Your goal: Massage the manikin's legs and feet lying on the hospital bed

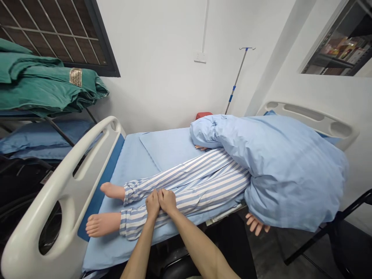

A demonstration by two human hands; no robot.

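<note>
A mannequin with smooth, plastic-looking feet (pixel 106 224) lies on a bed in blue-and-white striped trousers (pixel 200 180). My left hand (pixel 152 204) is closed in a fist, knuckles up, over the lower part of the near trouser leg. Right beside it, touching, my right hand (pixel 167 200) is closed the same way. The undersides of both fists are hidden, so whether they pinch the cloth does not show. A light blue quilt (pixel 279 162) is heaped over the mannequin's upper body, and a mannequin hand (pixel 257 224) hangs out beneath it over the bed's near side.
A white footboard (pixel 65 170) rises at the left, and a headboard (pixel 314 114) stands at the right. Behind the bed is an IV pole (pixel 236 79). Green folded covers (pixel 49 85) lie on a rack at the left. A black chair (pixel 348 236) stands at the lower right.
</note>
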